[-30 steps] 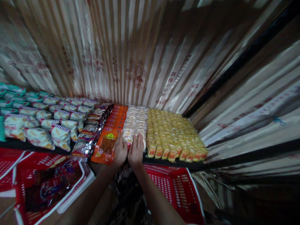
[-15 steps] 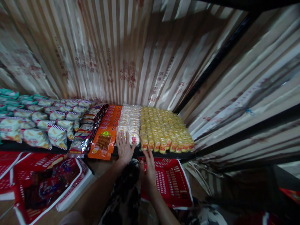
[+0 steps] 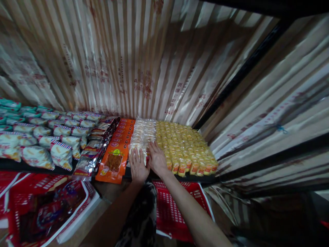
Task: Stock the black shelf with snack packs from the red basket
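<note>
My left hand (image 3: 138,168) lies with fingers stretched out on the front of the white wrapped snack packs (image 3: 144,132), which stand in rows on a dark shelf. Beside it my right hand (image 3: 157,159) reaches over the line between these and the yellow wrapped snack packs (image 3: 185,144), its fingers extended and touching the packs. Both hands are close together and neither grasps a pack. Just left of the left hand lies an orange snack bag (image 3: 114,154) with a window showing brown sticks.
Shiny dark snack bags (image 3: 94,147) and white chip bags (image 3: 38,156) fill the shelf leftward. Below stand a red basket (image 3: 177,209) and another red basket (image 3: 82,197) holding dark packets. Striped sheeting (image 3: 108,61) hangs behind, with a black post (image 3: 239,75) at right.
My right hand has moved up and left from the front edge of the yellow packs onto the white packs. My left hand stays on the white packs. The view has shifted slightly.
</note>
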The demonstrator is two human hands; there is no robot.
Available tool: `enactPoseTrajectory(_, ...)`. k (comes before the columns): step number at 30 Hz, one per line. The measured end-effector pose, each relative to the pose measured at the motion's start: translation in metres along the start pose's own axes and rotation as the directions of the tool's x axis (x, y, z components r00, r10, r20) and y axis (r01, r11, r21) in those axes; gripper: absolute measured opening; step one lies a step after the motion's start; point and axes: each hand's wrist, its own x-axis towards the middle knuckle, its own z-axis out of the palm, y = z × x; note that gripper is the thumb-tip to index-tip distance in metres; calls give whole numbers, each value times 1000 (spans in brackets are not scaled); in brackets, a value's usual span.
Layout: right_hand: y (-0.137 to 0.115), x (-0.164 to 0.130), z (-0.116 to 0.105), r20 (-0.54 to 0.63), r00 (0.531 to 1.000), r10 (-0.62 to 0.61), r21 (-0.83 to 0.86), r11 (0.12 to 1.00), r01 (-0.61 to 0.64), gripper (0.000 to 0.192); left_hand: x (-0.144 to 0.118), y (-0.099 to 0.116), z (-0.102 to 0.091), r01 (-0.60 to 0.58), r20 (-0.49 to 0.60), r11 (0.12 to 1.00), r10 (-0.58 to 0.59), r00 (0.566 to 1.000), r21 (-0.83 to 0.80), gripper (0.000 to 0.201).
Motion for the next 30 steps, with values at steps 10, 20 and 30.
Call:
enactPoseTrajectory(10, 1, 57, 18, 233, 972, 4, -248, 967, 55, 44, 1, 1, -2, 0, -11, 1000, 0, 1000, -31, 66)
enactPoseTrajectory(20, 2, 54, 16, 228, 973, 27, -212, 977, 23, 41, 1, -2, 4, -34, -53, 999, 33, 998, -19, 68)
enactPoseTrajectory(30, 12, 88, 16, 278, 959, 64, -254, 967, 9, 64, 1, 1, 2, -45, -68, 999, 43, 997, -27, 60)
